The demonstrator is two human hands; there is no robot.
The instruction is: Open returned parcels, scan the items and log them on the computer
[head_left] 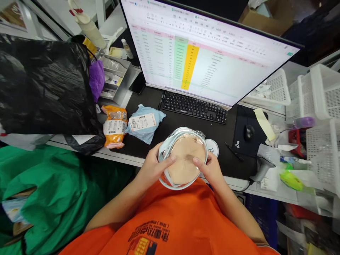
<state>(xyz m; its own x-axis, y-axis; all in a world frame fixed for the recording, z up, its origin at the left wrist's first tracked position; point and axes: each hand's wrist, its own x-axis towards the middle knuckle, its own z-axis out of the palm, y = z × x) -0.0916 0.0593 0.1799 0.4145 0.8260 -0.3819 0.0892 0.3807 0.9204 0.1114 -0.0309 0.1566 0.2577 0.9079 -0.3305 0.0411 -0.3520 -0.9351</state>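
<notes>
A round clear-plastic pouch (pixel 186 147) with pale blue edging and a beige disc-like inside is held at the desk's front edge, in front of my body. My left hand (pixel 154 163) grips its left side, the thumb lying on the beige face. From the right, my right hand (pixel 211 167) holds it the same way, thumb on top and fingers curled behind the rim, partly hidden. Just behind the pouch lies a small round white piece (pixel 213 148) with a printed design. Left of it are a light blue parcel (pixel 146 124) and an orange parcel (pixel 115 126), both labelled.
A large monitor (pixel 207 53) showing a spreadsheet stands behind a black keyboard (pixel 195 106). A mouse (pixel 249 132), a barcode scanner (pixel 262 163) and white plastic baskets (pixel 322 152) are on the right. A black plastic bag (pixel 45 85) fills the left side.
</notes>
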